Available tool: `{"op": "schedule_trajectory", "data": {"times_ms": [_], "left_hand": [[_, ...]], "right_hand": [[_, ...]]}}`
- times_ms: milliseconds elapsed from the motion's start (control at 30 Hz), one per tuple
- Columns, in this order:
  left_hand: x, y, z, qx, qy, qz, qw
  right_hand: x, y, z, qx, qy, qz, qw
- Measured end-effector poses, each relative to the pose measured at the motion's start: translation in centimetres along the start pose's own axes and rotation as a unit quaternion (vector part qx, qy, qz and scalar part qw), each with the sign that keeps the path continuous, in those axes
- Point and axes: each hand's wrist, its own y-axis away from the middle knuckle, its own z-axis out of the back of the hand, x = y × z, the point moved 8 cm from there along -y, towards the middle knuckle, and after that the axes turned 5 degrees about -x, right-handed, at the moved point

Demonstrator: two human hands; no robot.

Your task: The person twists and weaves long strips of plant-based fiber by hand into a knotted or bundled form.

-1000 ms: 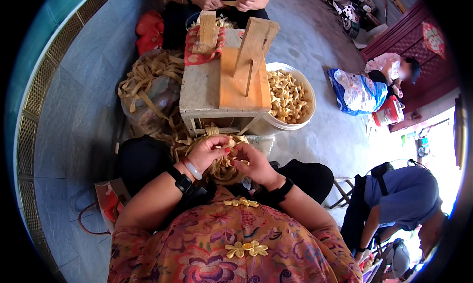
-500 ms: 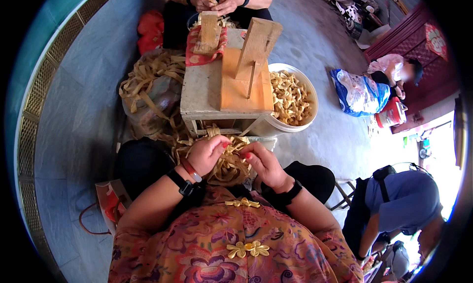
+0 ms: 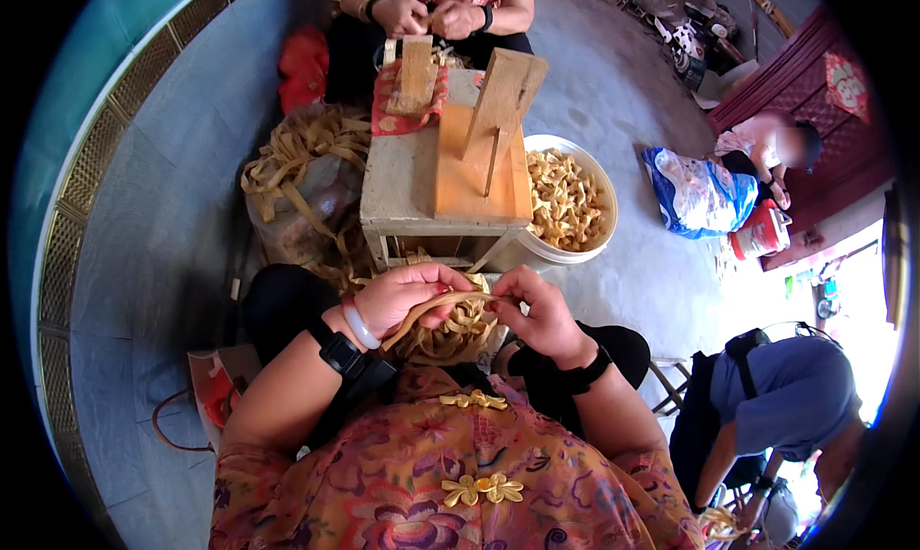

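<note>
A flat tan strip [image 3: 433, 303] runs between my two hands above my lap. My left hand [image 3: 395, 297] is closed on it, and one end hangs down past the palm beside the white bangle. My right hand [image 3: 543, 320] pinches the other end between thumb and fingers. Below the hands lies a loose tangle of tan strips [image 3: 458, 337]. Just beyond is a low table [image 3: 395, 181], with an orange board [image 3: 465, 191] carrying an upright wooden block [image 3: 505, 104] and a thin rod [image 3: 491, 162].
Right of the table stands a white bucket [image 3: 611, 222] full of knotted tan pieces [image 3: 563, 200]. A bag heaped with strips [image 3: 305, 210] is on the left. Across the table a person's hands [image 3: 426, 18] work at something small. Another person [image 3: 791, 397] bends at the right.
A strip now stretches between my hands where none clearly showed before. My left hand has turned, and the view has shifted slightly.
</note>
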Motion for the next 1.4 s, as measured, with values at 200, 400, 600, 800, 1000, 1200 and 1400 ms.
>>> {"op": "schedule_trajectory", "data": {"times_ms": [200,400,600,800,1000,1200,1400], "left_hand": [[-3.2,0.0,-1.9,-0.068,-0.141,-0.318,0.935],[-1.7,-1.0,-1.3,-0.096,-0.085,-0.201,0.971],[0.5,-0.9,-2.4,-0.021,-0.260,-0.099,0.960],[2.8,-0.7,-1.7,0.021,-0.198,0.032,0.980],[1.3,-0.2,0.5,-0.043,0.128,-0.061,0.989],[-0.8,0.5,-1.6,-0.064,-0.183,-0.215,0.957],[-1.6,1.3,-6.0,-0.137,-0.651,-0.435,0.607]], "right_hand": [[-2.5,0.3,-3.9,0.074,-0.275,-0.114,0.952],[-1.1,1.8,-4.0,-0.011,0.144,0.062,0.988],[8.1,2.4,-2.5,-0.061,0.399,0.326,0.855],[5.0,2.4,-1.2,-0.064,0.319,0.306,0.895],[4.4,3.1,-2.4,-0.038,0.380,0.316,0.868],[3.9,3.2,-5.6,0.035,0.148,0.251,0.956],[2.6,3.0,-4.6,-0.072,0.332,0.280,0.898]]}}
